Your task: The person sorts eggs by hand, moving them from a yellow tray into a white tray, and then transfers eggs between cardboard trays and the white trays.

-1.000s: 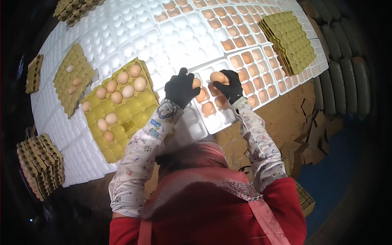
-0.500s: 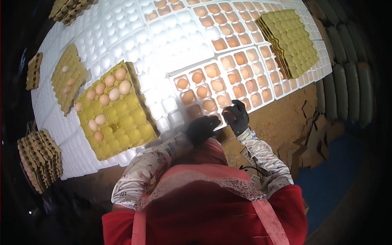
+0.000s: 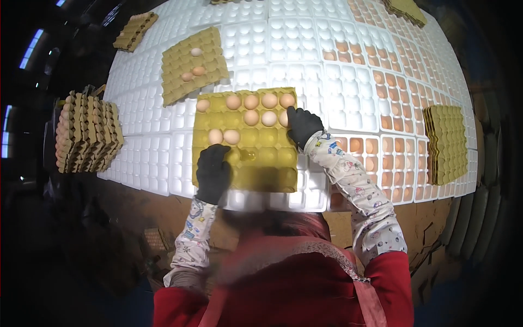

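Note:
A pulp egg tray point(image 3: 261, 177) lies in front of me, with several brown and pale eggs point(image 3: 251, 101) in its far rows and a pair of eggs point(image 3: 223, 136) nearer its left side. One cup near the middle has a wet, yellowish patch. My left hand point(image 3: 213, 171), in a black glove, is curled over the tray's left part just below that pair; its fingertips and whatever is under them are hidden. My right hand point(image 3: 303, 128), gloved too, reaches over the tray's right edge, fingers closed against an egg point(image 3: 284, 118) that shows partly.
White moulded trays point(image 3: 348, 90) cover the table, many filled with eggs on the right. A second pulp tray point(image 3: 188, 57) with 3 eggs lies farther left. Filled trays are stacked point(image 3: 90, 133) at the far left; a stack of pulp trays point(image 3: 448, 144) sits at the right.
Both hands have moved left from the white egg-filled tray to the pulp tray. The view has turned and shifted left. One egg near the tray's left side is out of sight.

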A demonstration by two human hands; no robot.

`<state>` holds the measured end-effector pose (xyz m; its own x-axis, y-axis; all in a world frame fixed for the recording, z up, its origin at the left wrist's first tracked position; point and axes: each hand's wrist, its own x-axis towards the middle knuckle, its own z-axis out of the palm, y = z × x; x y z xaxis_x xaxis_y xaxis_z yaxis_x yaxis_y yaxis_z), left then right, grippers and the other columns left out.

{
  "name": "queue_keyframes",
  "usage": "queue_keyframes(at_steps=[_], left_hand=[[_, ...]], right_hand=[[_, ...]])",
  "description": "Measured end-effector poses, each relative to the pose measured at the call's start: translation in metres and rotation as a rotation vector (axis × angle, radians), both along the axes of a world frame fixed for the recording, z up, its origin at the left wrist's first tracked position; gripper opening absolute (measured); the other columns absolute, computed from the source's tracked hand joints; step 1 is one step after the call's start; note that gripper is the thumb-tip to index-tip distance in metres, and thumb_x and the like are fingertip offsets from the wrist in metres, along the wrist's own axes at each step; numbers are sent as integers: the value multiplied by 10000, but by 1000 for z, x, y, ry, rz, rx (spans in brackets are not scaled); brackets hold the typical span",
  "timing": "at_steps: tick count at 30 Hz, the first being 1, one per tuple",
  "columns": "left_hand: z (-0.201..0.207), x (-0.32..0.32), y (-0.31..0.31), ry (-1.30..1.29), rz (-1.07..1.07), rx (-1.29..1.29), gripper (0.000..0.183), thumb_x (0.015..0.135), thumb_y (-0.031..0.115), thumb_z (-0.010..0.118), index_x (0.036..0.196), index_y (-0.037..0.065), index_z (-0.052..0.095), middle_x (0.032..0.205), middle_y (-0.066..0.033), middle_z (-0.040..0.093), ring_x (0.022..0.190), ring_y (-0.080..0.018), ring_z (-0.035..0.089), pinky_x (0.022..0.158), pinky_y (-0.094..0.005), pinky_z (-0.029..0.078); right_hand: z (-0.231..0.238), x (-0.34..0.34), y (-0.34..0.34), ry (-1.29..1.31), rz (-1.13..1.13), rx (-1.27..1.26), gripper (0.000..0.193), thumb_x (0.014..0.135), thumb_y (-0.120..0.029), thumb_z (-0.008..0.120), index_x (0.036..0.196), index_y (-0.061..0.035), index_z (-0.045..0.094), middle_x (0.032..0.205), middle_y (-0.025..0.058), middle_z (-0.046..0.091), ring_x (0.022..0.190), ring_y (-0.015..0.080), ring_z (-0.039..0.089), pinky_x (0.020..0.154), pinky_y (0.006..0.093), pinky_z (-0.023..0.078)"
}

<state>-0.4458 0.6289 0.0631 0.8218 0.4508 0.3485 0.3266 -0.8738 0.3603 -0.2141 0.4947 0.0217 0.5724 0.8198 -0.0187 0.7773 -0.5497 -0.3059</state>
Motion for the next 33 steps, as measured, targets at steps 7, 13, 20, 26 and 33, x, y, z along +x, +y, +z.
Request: queue_keyframes(at_steps=[7,13,20,26,33], left_hand=[[-54,-52,72,231,-243,-125,308,694,60,613,997,77,560,912,-133,570,864,-336,558,736,-438,459],[-20,-54,87,104,-273,-477,413,693,241,758,1020,74,569,975,-114,597,922,-294,595,784,-378,490],[-9,-22,149,207,-233,-1136,315,769,225,704,981,30,575,878,-95,612,730,-162,613,671,-312,494],[-32,-15,132,446,-475,-16,623,648,334,751,1166,92,502,995,-142,544,840,-317,610,701,-428,496],[-33,-17,131,167,-397,-186,533,645,294,756,1081,100,517,991,-104,565,853,-298,616,707,-424,505]], right_hand=[[10,15,14,247,232,-120,434,677,-362,725,1015,-133,578,967,103,646,895,299,631,748,421,501],[-42,31,-15,713,4,425,453,745,-324,719,1093,-75,571,1021,107,638,947,242,618,825,345,494],[44,-25,52,216,37,-61,252,726,-263,682,883,-68,648,930,130,655,844,289,649,718,376,516],[40,-71,65,161,-89,-348,262,721,-251,667,932,-100,631,871,152,649,843,326,637,736,400,508],[39,-57,81,169,-167,-344,286,709,-194,632,979,-105,602,908,146,646,903,326,627,774,410,502]])
